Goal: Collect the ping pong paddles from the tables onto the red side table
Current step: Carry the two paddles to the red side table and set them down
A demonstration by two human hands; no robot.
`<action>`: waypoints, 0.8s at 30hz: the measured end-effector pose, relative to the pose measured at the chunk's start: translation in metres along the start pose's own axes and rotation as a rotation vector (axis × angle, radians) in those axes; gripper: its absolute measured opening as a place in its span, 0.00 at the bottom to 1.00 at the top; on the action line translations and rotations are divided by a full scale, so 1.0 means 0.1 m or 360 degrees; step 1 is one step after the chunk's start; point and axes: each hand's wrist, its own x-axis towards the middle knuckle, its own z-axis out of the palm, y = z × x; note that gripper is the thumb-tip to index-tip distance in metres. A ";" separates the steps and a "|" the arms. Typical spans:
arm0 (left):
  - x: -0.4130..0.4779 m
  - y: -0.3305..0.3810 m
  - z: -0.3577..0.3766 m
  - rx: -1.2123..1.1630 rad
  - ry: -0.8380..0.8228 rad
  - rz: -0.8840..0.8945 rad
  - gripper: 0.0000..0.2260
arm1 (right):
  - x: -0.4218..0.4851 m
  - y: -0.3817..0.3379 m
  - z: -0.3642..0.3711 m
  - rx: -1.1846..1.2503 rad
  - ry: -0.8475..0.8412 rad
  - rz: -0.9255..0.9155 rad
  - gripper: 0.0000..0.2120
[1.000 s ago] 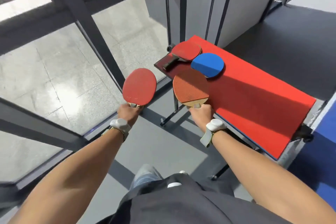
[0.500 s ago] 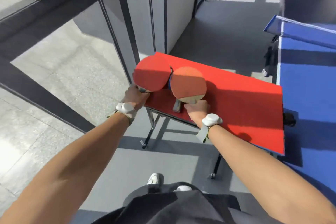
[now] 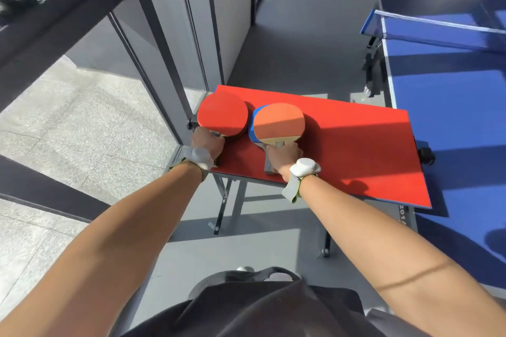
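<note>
The red side table (image 3: 356, 145) stands in front of me. My left hand (image 3: 207, 143) grips the handle of a red paddle (image 3: 222, 113) held low over the table's left end, covering a dark paddle beneath it. My right hand (image 3: 282, 156) grips the handle of an orange paddle (image 3: 279, 123), which lies over a blue paddle (image 3: 253, 126); only the blue paddle's left rim and grey handle show. Whether the held paddles touch those beneath I cannot tell.
A blue ping pong table (image 3: 451, 107) with its net (image 3: 438, 33) lies to the right, close to the side table's right edge. Dark metal window frames (image 3: 164, 49) rise at the left. Grey floor lies beyond and below the side table.
Both hands have carried their paddles from beside the side table to over its left end, above the two paddles lying there. My view has turned right, bringing the blue table into sight.
</note>
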 end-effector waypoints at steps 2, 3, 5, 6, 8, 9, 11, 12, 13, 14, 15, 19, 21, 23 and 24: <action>0.01 0.03 -0.01 -0.0004 -0.0001 -0.0013 0.10 | -0.01 -0.03 0.00 -0.0023 -0.0023 0.0015 0.15; 0.01 0.04 -0.01 -0.0014 -0.0004 -0.0026 0.10 | -0.01 -0.05 0.00 -0.0024 -0.0040 0.0025 0.16; 0.00 0.06 0.00 -0.0024 0.0002 -0.0047 0.09 | -0.02 -0.07 0.00 -0.0050 -0.0105 0.0042 0.18; 0.00 0.06 0.00 -0.0034 0.0002 -0.0051 0.08 | -0.01 -0.07 0.00 -0.0079 -0.0141 0.0050 0.19; -0.02 0.05 0.01 -0.0030 -0.0005 -0.0078 0.09 | 0.01 -0.05 -0.02 -0.0120 -0.0226 0.0090 0.20; -0.03 0.05 0.02 -0.0023 0.0001 -0.0093 0.09 | 0.01 -0.05 -0.03 -0.0107 -0.0262 0.0109 0.19; -0.04 0.04 0.02 -0.0033 0.0014 -0.0106 0.08 | 0.01 -0.05 -0.03 -0.0124 -0.0290 0.0110 0.19; -0.03 0.04 0.02 -0.0032 0.0018 -0.0106 0.08 | 0.02 -0.05 -0.04 -0.0175 -0.0316 0.0083 0.20; -0.03 0.05 0.02 -0.0025 0.0017 -0.0108 0.08 | 0.02 -0.06 -0.05 -0.0242 -0.0348 0.0057 0.22; -0.02 0.05 0.02 -0.0013 0.0017 -0.0108 0.09 | 0.02 -0.06 -0.06 -0.0299 -0.0378 0.0034 0.23; -0.02 0.05 0.02 -0.0005 0.0020 -0.0110 0.09 | 0.02 -0.07 -0.07 -0.0338 -0.0400 0.0016 0.24; -0.02 0.06 0.02 -0.0005 0.0053 -0.0095 0.12 | 0.04 -0.03 -0.07 -0.0541 -0.0255 -0.0046 0.22; 0.00 0.06 0.02 -0.0007 0.0053 -0.0080 0.10 | 0.04 0.00 -0.04 -0.0581 -0.0200 -0.0065 0.21; 0.01 0.04 0.03 -0.0022 0.0026 -0.0065 0.11 | 0.05 0.03 -0.02 -0.0572 -0.0156 -0.0077 0.21; 0.02 0.03 0.04 -0.0029 0.0008 -0.0053 0.13 | 0.06 0.04 -0.02 -0.0572 -0.0137 -0.0085 0.21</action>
